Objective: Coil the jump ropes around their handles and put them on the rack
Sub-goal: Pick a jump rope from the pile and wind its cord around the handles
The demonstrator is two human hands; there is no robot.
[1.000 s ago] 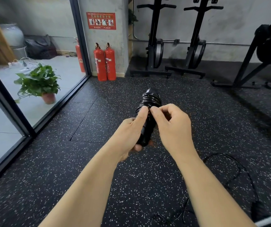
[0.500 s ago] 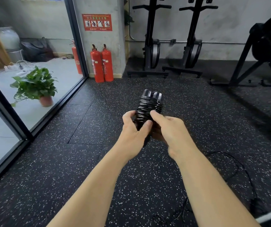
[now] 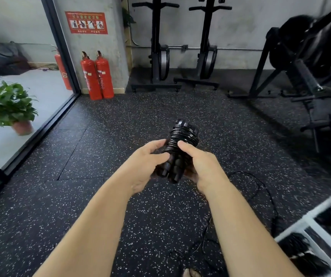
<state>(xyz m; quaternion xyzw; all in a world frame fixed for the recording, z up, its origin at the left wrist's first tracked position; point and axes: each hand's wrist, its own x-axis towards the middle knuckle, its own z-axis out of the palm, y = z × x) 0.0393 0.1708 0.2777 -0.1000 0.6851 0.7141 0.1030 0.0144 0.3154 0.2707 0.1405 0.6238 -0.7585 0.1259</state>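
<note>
Loose jump rope [image 3: 257, 183] lies on floor by your feet; white rack [image 3: 308, 217] at near right. Your left hand [image 3: 146, 159] and right hand [image 3: 202, 163] both grip the coiled jump rope [image 3: 181, 139], fingers curled round its paired handles, held above floor. Fire extinguishers [image 3: 97, 76] beyond.

Black white-flecked rubber floor [image 3: 76, 206] meets a grey concrete wall [image 3: 240, 23] lined with black upright exercise machines [image 3: 156, 56]. Two red fire extinguishers [image 3: 97, 76] stand by a black-framed glass partition [image 3: 61, 47] (a leafy green potted plant [image 3: 6, 106] beyond it).
</note>
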